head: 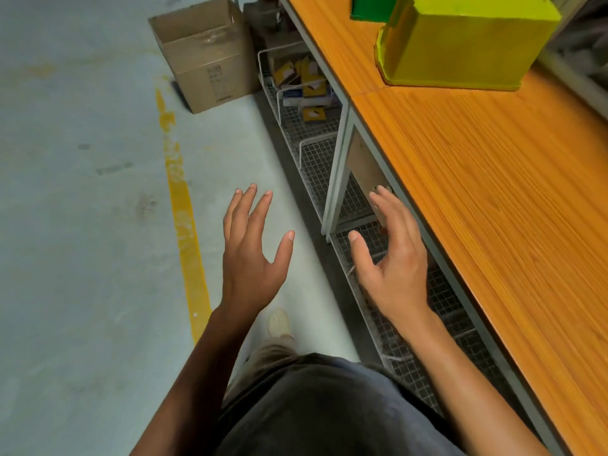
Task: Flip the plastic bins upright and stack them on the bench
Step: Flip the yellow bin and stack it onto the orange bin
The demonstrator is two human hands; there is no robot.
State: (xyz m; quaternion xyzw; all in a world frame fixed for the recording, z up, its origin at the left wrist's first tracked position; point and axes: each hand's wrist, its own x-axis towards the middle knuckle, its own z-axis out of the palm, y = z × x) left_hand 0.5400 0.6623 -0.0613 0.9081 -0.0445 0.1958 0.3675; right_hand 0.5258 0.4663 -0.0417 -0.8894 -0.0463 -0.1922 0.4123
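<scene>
A yellow plastic bin (467, 44) lies upside down on the orange wooden bench (493, 192) at the top right. Behind it, a green bin (371, 8) shows partly at the top edge. My left hand (253, 251) hovers over the floor with fingers spread, holding nothing. My right hand (391, 258) hangs beside the bench's front edge, fingers straight and empty. Both hands are well short of the bins.
A wire mesh shelf (316, 159) runs under the bench, with small boxes (306, 87) in it. An open cardboard box (207, 54) stands on the grey floor at the top. A yellow painted line (184, 218) crosses the floor on the left.
</scene>
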